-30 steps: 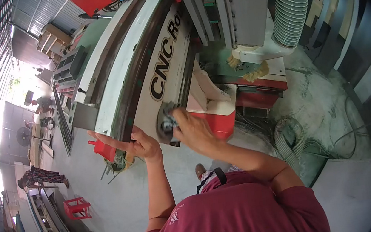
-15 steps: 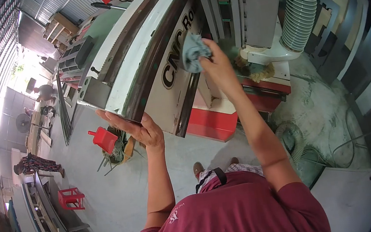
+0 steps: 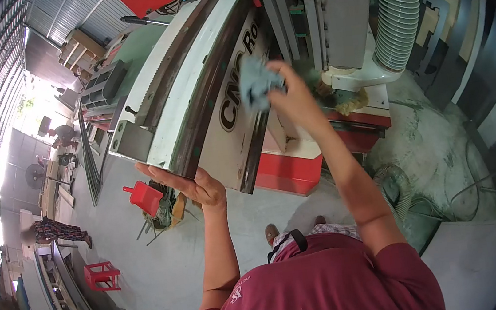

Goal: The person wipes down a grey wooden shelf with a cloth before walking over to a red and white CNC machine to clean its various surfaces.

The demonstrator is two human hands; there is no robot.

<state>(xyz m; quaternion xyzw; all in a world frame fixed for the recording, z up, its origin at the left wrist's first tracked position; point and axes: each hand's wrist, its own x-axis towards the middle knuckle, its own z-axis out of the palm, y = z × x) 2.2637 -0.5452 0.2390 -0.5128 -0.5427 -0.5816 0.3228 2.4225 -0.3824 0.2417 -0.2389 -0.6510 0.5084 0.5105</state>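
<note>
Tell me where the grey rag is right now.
In the head view, the grey rag is upper centre, gripped in the right hand against the CNC machine's lettered panel.

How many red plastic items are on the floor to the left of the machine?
2: a red dustpan just beyond the left hand, and a red stool nearer the lower left. Others may be hidden.

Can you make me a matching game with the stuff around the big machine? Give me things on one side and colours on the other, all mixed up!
Things:
1. cloth in the right hand
2. dustpan on the floor
3. ribbed hose
4. person's shirt

Colours:
A. pale green-grey
B. maroon
C. grey-blue
D. bright red

Pairs: 1-C, 2-D, 3-A, 4-B
</note>
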